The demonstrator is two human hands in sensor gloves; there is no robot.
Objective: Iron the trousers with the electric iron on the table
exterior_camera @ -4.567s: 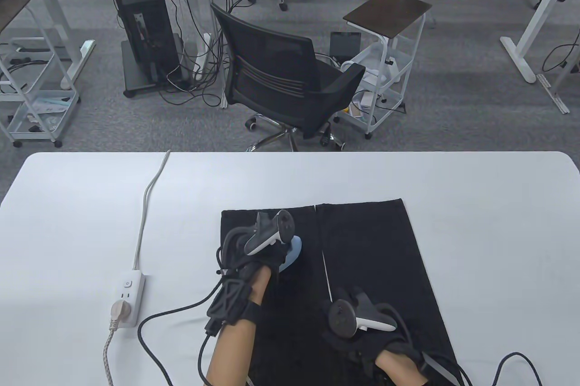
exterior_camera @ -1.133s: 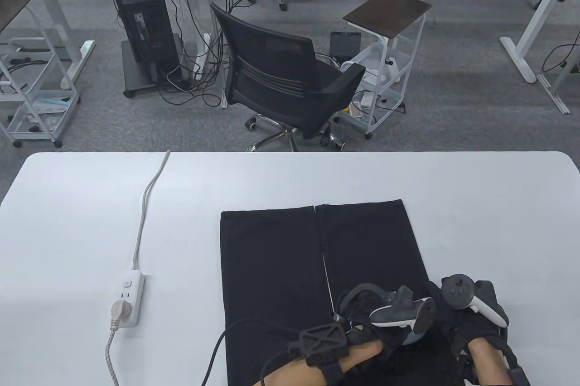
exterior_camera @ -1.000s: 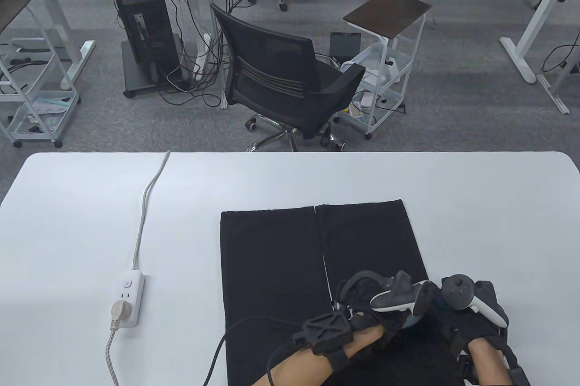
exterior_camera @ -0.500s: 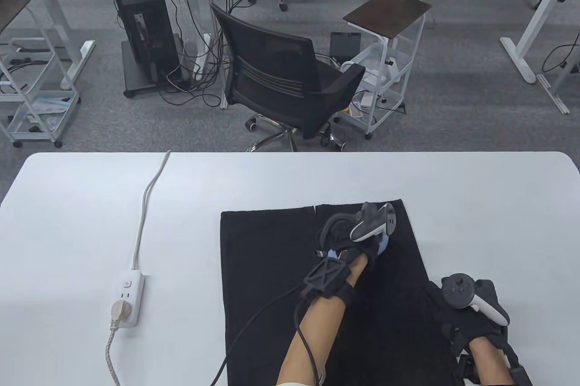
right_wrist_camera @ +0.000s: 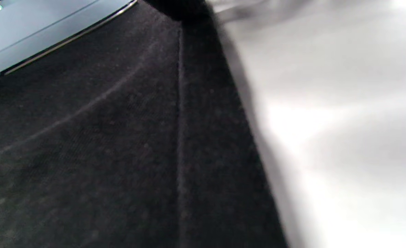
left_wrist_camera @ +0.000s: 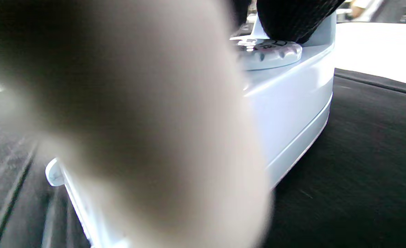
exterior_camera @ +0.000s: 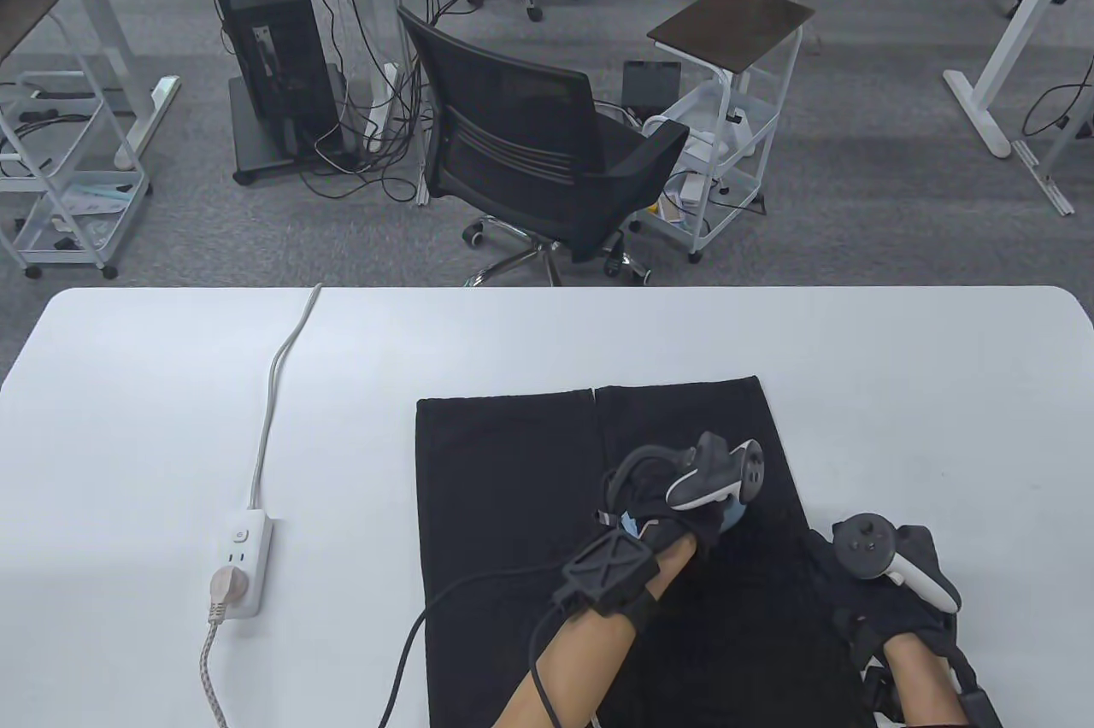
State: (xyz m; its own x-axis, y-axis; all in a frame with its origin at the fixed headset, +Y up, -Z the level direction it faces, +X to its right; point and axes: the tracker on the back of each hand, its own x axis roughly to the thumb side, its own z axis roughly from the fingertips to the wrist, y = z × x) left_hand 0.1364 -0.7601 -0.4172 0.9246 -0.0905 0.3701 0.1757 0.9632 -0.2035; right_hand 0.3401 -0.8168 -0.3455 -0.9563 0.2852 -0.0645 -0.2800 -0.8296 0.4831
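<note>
A white power strip point(exterior_camera: 241, 561) lies on the bench point(exterior_camera: 171, 386) at the left. Black trousers point(exterior_camera: 504, 489) lie flat in the middle. On their right leg the left hand point(exterior_camera: 675, 497) grips the pale blue iron point(left_wrist_camera: 292, 103), soleplate down. Farther right, the right hand point(exterior_camera: 889, 591) rests on the trousers' right edge; whether its fingers are flat or curled cannot be told.

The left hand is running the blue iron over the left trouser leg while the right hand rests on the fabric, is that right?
Not quite: the left hand holds the iron on the right leg of the trousers, as the table view shows. The right hand does rest on the fabric.
</note>
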